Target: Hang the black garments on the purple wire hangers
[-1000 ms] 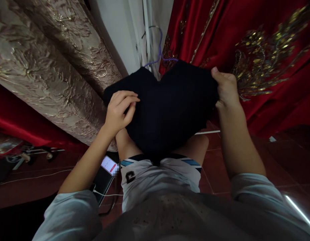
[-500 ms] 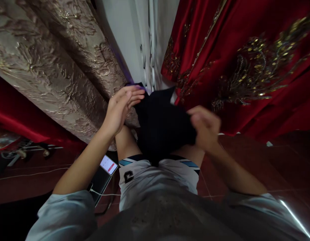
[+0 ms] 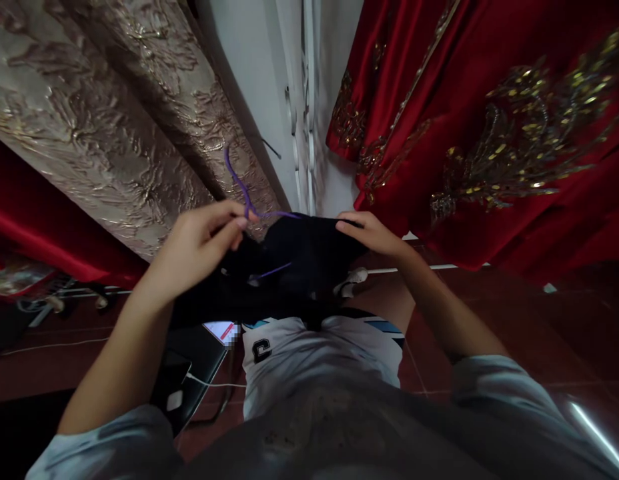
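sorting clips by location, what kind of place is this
Probably a room at home, perhaps one where clothes are hung: heavy red gold-embroidered fabric and beige brocade fabric hang beside a white wall, over a red tiled floor.

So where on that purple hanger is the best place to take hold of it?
At the neck just below the hook, coming from the person's left. The purple hanger has only its thin hook and neck clear of the dark garment; its arms seem buried in the cloth. The left hand already pinches there, while the right hand grips the garment's upper edge on the other side.
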A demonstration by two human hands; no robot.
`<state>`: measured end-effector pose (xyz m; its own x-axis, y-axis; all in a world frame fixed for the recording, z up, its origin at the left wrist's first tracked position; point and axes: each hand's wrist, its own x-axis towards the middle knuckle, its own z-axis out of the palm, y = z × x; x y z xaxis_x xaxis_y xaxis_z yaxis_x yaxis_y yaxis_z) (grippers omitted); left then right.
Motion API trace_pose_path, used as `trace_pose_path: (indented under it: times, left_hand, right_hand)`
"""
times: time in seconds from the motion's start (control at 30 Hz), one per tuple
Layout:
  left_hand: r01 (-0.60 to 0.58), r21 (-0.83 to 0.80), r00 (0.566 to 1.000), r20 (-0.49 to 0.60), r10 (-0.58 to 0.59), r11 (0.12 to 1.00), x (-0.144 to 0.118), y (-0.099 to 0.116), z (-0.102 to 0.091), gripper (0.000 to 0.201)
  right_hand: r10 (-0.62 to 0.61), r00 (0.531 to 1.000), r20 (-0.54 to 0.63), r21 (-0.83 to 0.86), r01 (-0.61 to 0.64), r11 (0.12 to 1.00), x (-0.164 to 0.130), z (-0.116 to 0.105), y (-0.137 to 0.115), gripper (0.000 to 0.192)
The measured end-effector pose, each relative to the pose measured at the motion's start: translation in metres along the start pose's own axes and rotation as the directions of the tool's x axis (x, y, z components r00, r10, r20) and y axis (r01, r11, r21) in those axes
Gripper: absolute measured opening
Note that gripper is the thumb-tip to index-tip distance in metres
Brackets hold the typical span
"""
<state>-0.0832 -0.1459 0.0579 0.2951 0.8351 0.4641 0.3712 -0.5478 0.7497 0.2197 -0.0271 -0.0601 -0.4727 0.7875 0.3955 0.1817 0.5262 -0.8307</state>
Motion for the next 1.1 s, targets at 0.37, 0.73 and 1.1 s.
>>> trace_pose_path:
  times: [0.37, 0.73, 1.1]
  left_hand:
    - [-0.366, 0.591, 0.813, -0.172, 0.556, 0.719, 0.035, -0.06, 0.03, 0.029]
    - [0.047, 0.321, 0.998, -0.044, -0.034, 0.946, -0.009, -0.149, 0.124, 0.057]
    - [0.028, -0.268, 0.851, -0.5, -0.164, 0.963, -0.03, -0.092, 0.179, 0.009]
  right_hand:
    - [0.062, 0.696, -0.715, 0.362, 0.292, 0.885, 0.08, -0.069, -0.007, 0.03]
    - [-0.039, 0.339, -0.94, -0.016, 0.071, 0.997, -0.033, 0.0, 0.018, 0.034]
    - [0.345, 0.898, -0.272, 0.347, -0.243, 0.906, -0.045, 0.128, 0.007, 0.047]
